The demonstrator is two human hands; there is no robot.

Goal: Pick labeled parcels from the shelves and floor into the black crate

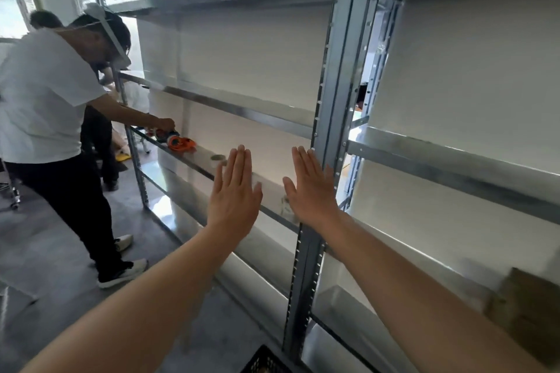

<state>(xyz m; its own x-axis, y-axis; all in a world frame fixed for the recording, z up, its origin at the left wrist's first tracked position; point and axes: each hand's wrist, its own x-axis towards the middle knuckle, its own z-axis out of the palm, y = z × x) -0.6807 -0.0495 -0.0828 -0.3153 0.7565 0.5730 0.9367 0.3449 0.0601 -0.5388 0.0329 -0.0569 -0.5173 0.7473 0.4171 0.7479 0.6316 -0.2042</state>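
the crate (266,361) is showing only a corner at the bottom edge, lying below both grips and between the two forearms. a brown parcel (527,315) is sitting low in the rack's right bay, down and to the right of the right grip (310,188), on the far side of that forearm. it is blurred, so i cannot tell whether it is carrying a label. its long side seems to be running along the rack. the right grip is by far the nearer one, and reaching the parcel looks like it is calling for a drop down and outward to the right. both grips are released, fingers straight and together, palms facing the rack, grasping nothing. the left grip (235,191) is hovering just left of the right one, apart from it. the right grip is lying just beside the grey post (330,85). beyond the left grip a tape roll (217,158) is resting on the middle shelf (197,157). farther left, another person (45,94) is bending over that shelf.
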